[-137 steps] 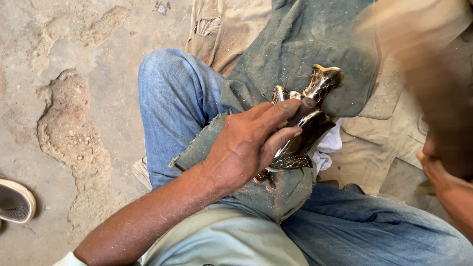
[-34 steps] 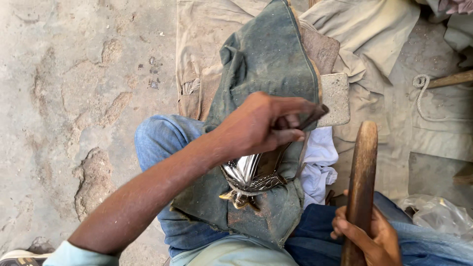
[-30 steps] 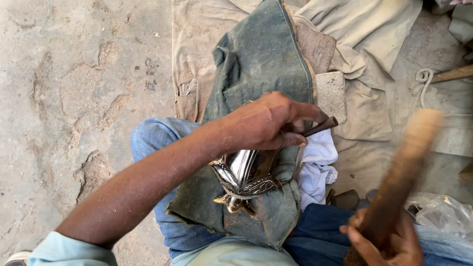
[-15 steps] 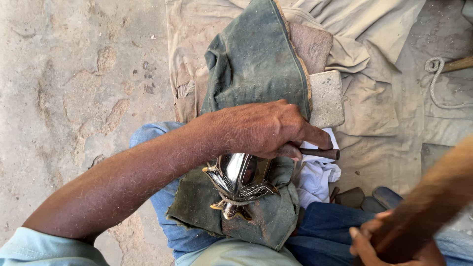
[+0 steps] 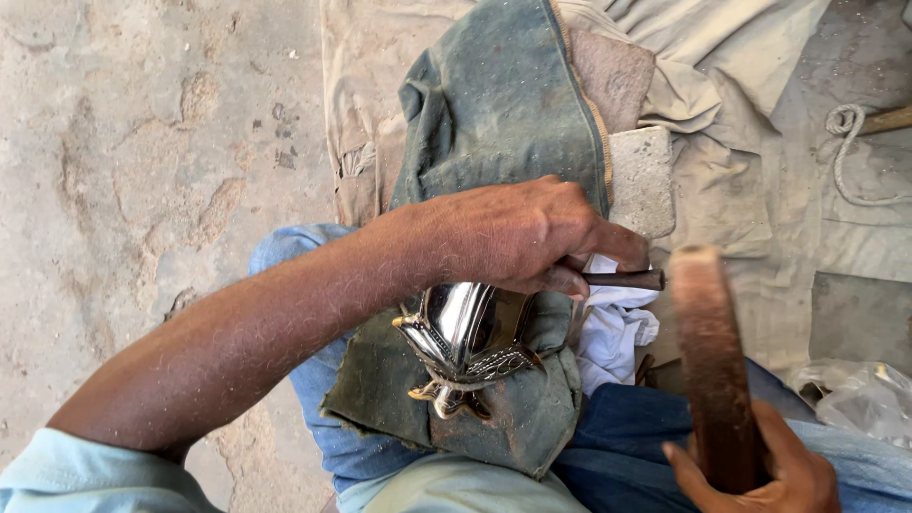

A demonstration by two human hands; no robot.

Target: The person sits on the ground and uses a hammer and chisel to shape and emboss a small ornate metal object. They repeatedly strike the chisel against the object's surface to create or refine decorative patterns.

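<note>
My left hand (image 5: 518, 233) grips a thin dark metal punch (image 5: 627, 279) and presses it against a shiny embossed metal vessel (image 5: 465, 340). The vessel lies on a worn green-grey cloth (image 5: 494, 123) draped over my lap in blue jeans (image 5: 313, 437). My right hand (image 5: 769, 470) at the lower right holds a thick brown wooden mallet stick (image 5: 712, 361), raised upright just right of the punch. A white rag (image 5: 613, 328) sits between the vessel and the stick.
Beige cloth sheeting (image 5: 741, 161) covers the ground ahead, with a flat grey stone block (image 5: 641, 176) on it. A rope-wrapped handle (image 5: 860, 123) lies at the far right, a clear plastic bag (image 5: 864, 399) near my right knee. Rough concrete floor (image 5: 142, 171) lies left.
The wooden stick swung out to the right and blurred, then came back upright close to the punch. My left hand kept the punch on the vessel, which turned slightly on my lap.
</note>
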